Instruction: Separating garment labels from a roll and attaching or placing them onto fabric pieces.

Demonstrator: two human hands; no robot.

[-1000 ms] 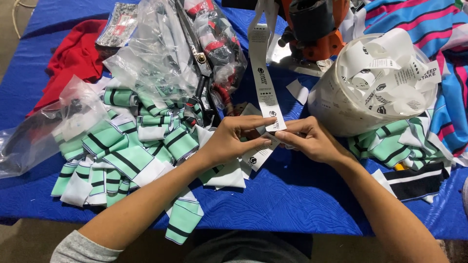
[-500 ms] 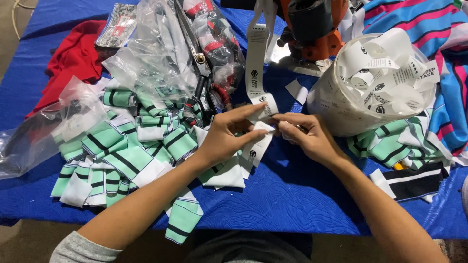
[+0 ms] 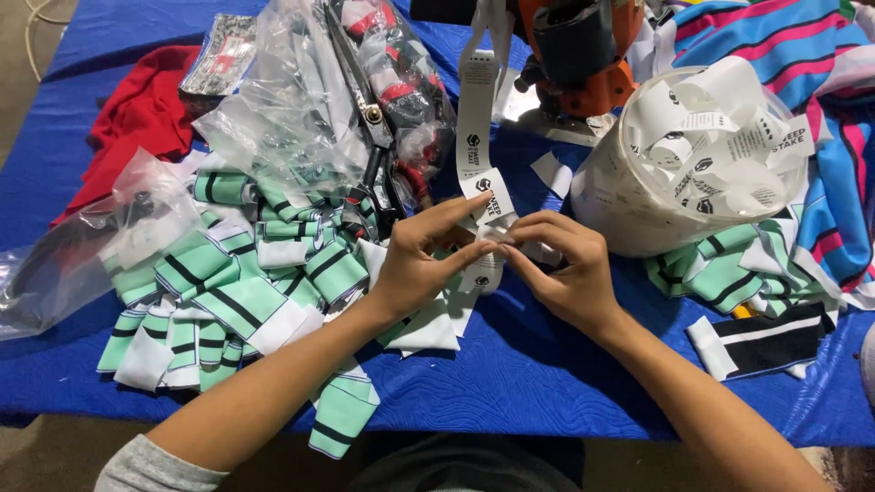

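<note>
From the head camera, looking down, both hands met over the middle of the blue tabletop (image 3: pixel 547 383). The left hand (image 3: pixel 421 264) had its thumb and fingers pressed together on a strip of white label tape (image 3: pixel 477 118) that hung down from the orange machine (image 3: pixel 583 55) at the far edge — the pinch sat at the strip's lower end, where a label bent forward. The right hand (image 3: pixel 561 269) came in from the other side, fingertips closed on the same strip just beside the left hand's, so the two hands touched or nearly touched. Whether the label was already torn free could not be told.

Under and left of the left hand lay a heap of folded mint-green striped fabric pieces (image 3: pixel 237 292), some spilling toward the near edge. Behind them, crumpled clear plastic bags (image 3: pixel 292 109) covered a pair of scissors (image 3: pixel 365 109), and another clear bag (image 3: pixel 91 246) lay at the far left. A red cloth (image 3: pixel 137 118) rested at the back left.

Right of the hands stood a white tub of loose labels (image 3: pixel 702 155), filled to the top — just beside the right hand. Past it, more mint striped pieces (image 3: pixel 729 269) and a black-and-white band (image 3: pixel 766 337) lay on the tabletop, with bright striped fabric (image 3: pixel 820 73) at the far right.
</note>
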